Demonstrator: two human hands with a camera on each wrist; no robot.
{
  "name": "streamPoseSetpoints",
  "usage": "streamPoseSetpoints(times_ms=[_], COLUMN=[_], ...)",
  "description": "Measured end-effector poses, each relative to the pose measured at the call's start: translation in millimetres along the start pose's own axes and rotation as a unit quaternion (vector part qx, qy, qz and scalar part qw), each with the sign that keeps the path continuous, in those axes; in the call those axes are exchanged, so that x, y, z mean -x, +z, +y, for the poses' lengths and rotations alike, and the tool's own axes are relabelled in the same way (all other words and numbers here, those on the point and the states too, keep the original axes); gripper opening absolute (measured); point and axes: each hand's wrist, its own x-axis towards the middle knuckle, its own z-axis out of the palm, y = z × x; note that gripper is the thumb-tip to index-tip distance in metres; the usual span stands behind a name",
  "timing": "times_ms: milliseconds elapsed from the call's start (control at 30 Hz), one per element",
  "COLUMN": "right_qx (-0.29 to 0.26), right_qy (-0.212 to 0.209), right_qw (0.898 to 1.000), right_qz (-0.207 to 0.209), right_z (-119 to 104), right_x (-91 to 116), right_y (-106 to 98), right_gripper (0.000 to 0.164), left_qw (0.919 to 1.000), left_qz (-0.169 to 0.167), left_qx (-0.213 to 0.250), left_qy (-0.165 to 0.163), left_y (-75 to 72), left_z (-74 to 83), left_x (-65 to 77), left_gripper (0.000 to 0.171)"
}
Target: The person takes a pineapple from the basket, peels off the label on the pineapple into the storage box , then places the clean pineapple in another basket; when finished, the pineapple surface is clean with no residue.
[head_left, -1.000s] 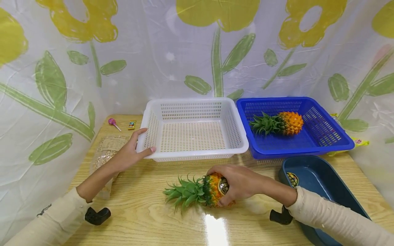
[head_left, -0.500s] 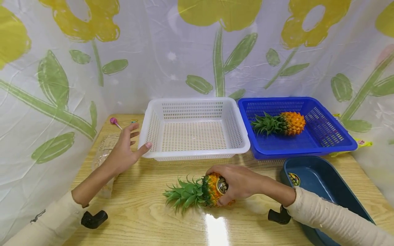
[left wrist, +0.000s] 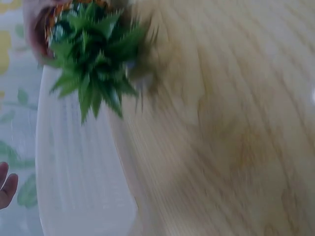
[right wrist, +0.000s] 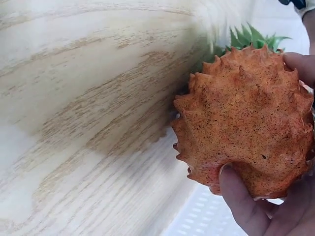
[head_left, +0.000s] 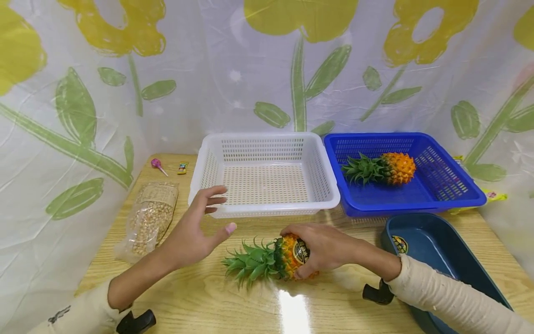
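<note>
A pineapple [head_left: 288,260] with a dark round label lies on its side on the wooden table, its green crown pointing left. My right hand [head_left: 327,248] grips its body from the right and above; the right wrist view shows the spiky orange base of the pineapple [right wrist: 246,123] with a thumb pressed against it. My left hand [head_left: 196,229] hovers between the white basket [head_left: 267,209] and the crown, thumb and fingers spread and holding nothing. In the left wrist view only a few fingertips [left wrist: 7,189] show at the left edge.
A blue basket [head_left: 400,206] at the back right holds another pineapple [head_left: 385,168]. A dark teal tub [head_left: 448,250] stands at the right. At the left lie a bag of kernels [head_left: 152,215], a lollipop [head_left: 156,163] and a small yellow packet [head_left: 182,168].
My left hand has let go of the white basket's left rim and moved right and toward me, nearer the pineapple crown. The right hand and the pineapple have stayed in place.
</note>
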Motion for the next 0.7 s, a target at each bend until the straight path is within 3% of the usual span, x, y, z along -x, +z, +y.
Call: streamPoseSetpoints(times_ms=[267, 500, 700], right_qx=[0.009, 0.007, 0.002], right_qy=[0.000, 0.007, 0.000], right_qw=[1.000, 1.000, 0.999], right_qz=[0.008, 0.022, 0.035], right_z=[0, 0, 0], right_x=[0, 2, 5], right_y=[1, 3, 5], right_gripper=[0.082, 0.083, 0.082], left_qw=[0.9974, 0.9886, 0.9819], left_qz=[-0.072, -0.147, -0.175], left_qx=[0.000, -0.034, -0.072], left_qy=[0.000, -0.011, 0.008], left_y=[21.7, 40.8, 56.0], left_z=[10.7, 9.5, 9.8], left_x=[7.4, 9.3, 8.7], left_gripper=[0.069, 0.073, 0.079])
